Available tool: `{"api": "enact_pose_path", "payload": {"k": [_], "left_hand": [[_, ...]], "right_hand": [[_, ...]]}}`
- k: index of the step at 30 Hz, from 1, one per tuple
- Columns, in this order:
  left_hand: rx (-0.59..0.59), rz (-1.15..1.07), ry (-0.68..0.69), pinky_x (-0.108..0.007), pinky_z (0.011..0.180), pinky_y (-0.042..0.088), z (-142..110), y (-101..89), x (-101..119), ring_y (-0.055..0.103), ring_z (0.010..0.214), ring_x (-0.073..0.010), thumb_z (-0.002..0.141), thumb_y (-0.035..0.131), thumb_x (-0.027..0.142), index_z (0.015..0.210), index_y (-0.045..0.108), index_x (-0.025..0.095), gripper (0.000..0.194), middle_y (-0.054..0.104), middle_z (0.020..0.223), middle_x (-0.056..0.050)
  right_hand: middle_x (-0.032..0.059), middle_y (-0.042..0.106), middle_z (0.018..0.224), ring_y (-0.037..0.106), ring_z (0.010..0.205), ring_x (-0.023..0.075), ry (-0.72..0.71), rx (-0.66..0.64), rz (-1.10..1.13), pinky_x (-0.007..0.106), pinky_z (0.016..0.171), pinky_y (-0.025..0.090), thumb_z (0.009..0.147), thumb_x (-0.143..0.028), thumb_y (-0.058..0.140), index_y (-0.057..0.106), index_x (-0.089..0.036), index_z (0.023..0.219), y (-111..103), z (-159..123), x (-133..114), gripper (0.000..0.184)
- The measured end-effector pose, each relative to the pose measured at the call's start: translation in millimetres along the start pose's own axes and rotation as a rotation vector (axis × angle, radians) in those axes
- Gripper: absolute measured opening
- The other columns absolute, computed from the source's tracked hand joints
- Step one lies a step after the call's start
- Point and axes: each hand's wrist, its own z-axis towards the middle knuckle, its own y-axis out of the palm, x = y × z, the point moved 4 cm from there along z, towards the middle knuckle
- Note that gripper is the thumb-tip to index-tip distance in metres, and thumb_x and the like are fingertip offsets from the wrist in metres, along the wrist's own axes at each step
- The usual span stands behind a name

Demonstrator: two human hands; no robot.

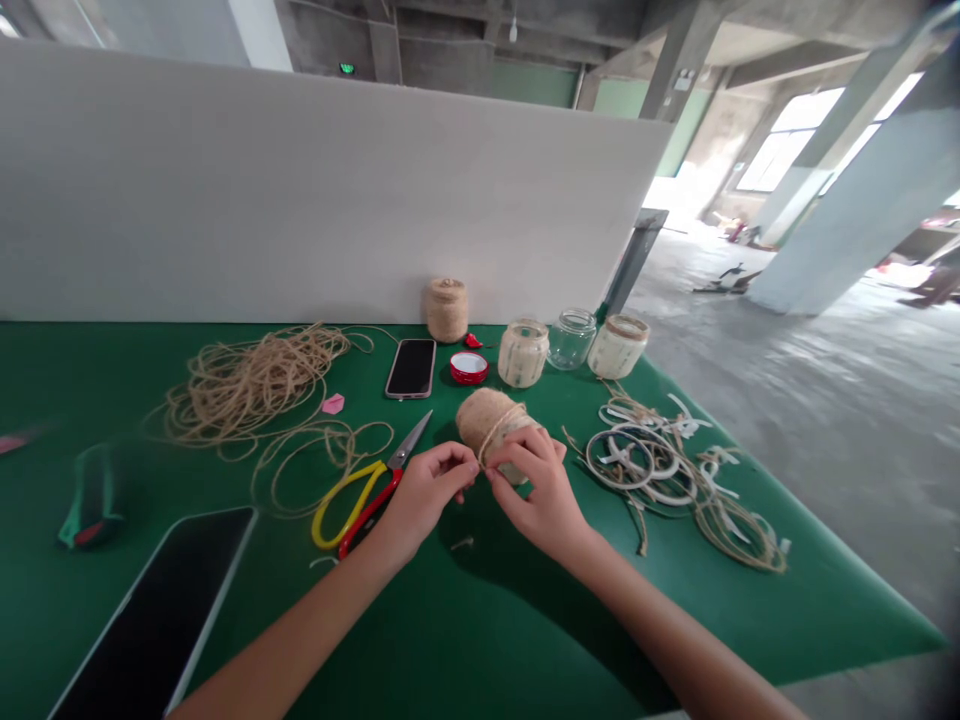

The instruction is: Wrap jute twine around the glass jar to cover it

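Observation:
A glass jar partly wrapped in jute twine (491, 420) lies on its side on the green table (480, 620). My right hand (541, 490) is wrapped round the jar's near end, fingers closed on it. My left hand (426, 492) pinches the loose end of the twine (480, 462) right beside the jar. Scissors with yellow and red handles (369, 490) lie just left of my left hand.
A loose heap of twine (255, 385) lies at the left. A phone (411, 367), a red lid (469, 367), a fully wrapped jar (447, 309) and three other jars (523, 352) stand at the back. Twine and tape scraps (667, 465) lie right; a tablet (161, 615) near left.

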Motion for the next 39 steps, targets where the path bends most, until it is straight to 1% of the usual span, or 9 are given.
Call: {"api": "enact_pose_path", "payload": {"k": [4,11,15,19,25,28,31,36,39], "left_hand": [[-0.014,-0.014,0.004,-0.019,0.053,0.036,0,0.3,0,0.043,0.057,-0.0086,0.075,0.054,0.027,0.071,0.054,0.015,0.013,0.048,0.062,0.004],[-0.015,0.043,0.008,-0.02,0.054,0.036,-1,-1.0,3,0.043,0.057,-0.0089,0.076,0.054,0.028,0.07,0.054,0.015,0.014,0.047,0.06,0.004],[-0.022,0.061,0.007,-0.019,0.054,0.036,-2,-1.0,6,0.044,0.057,-0.0088,0.076,0.054,0.028,0.07,0.054,0.015,0.014,0.048,0.06,0.004],[-0.015,0.037,-0.027,-0.019,0.053,0.036,-2,0.7,6,0.043,0.056,-0.0085,0.075,0.055,0.028,0.067,0.054,0.015,0.016,0.048,0.058,0.004],[-0.023,-0.075,-0.063,-0.02,0.052,0.036,-2,2.2,0,0.042,0.056,-0.0087,0.075,0.056,0.029,0.066,0.054,0.014,0.017,0.046,0.057,0.003],[-0.05,-0.117,-0.041,-0.02,0.054,0.037,-2,2.0,-1,0.043,0.058,-0.0088,0.077,0.056,0.031,0.07,0.055,0.014,0.018,0.048,0.06,0.003],[-0.055,-0.152,-0.027,-0.021,0.055,0.037,-2,1.9,-1,0.045,0.058,-0.009,0.078,0.055,0.032,0.077,0.057,0.015,0.017,0.05,0.062,0.002],[-0.021,-0.154,-0.061,-0.021,0.053,0.037,-2,3.8,-4,0.044,0.056,-0.009,0.077,0.055,0.031,0.081,0.057,0.014,0.018,0.049,0.06,0.003],[-0.036,-0.153,-0.068,-0.02,0.051,0.037,-2,6.7,-4,0.044,0.056,-0.0091,0.078,0.055,0.032,0.082,0.056,0.014,0.019,0.048,0.06,0.003]], "right_hand": [[-0.0008,0.052,0.083,0.047,0.085,0.016,0.037,-0.001,0.034,0.035,0.079,0.026,0.077,-0.018,0.054,0.057,-0.022,0.076,-2,1,1,0.006],[0.0008,0.052,0.085,0.046,0.087,0.0177,-0.019,0.014,-0.017,0.037,0.078,0.025,0.078,-0.022,0.053,0.059,-0.024,0.081,-6,-1,-2,0.007],[0.0005,0.052,0.084,0.047,0.085,0.0172,-0.027,0.011,-0.028,0.036,0.077,0.025,0.078,-0.022,0.053,0.059,-0.023,0.079,-6,-1,0,0.006],[-0.0005,0.053,0.081,0.047,0.084,0.0165,0.015,-0.013,0.017,0.035,0.077,0.025,0.078,-0.019,0.053,0.057,-0.022,0.075,-3,1,2,0.005],[-0.0009,0.055,0.08,0.048,0.084,0.0171,0.071,-0.025,0.051,0.036,0.078,0.026,0.078,-0.019,0.054,0.056,-0.022,0.072,-2,2,4,0.006],[-0.0011,0.055,0.079,0.049,0.083,0.0168,0.086,-0.023,0.07,0.036,0.08,0.025,0.079,-0.02,0.053,0.055,-0.022,0.072,-3,2,4,0.008],[-0.0016,0.055,0.079,0.049,0.083,0.0162,0.095,-0.016,0.094,0.036,0.082,0.025,0.08,-0.021,0.053,0.055,-0.022,0.072,-4,2,5,0.008],[-0.0014,0.055,0.08,0.049,0.084,0.0159,0.081,-0.025,0.096,0.036,0.082,0.026,0.082,-0.022,0.051,0.055,-0.022,0.074,-4,2,4,0.009],[-0.001,0.056,0.08,0.049,0.084,0.0161,0.068,-0.03,0.082,0.036,0.081,0.027,0.082,-0.022,0.05,0.055,-0.022,0.074,-3,2,3,0.01]]}}
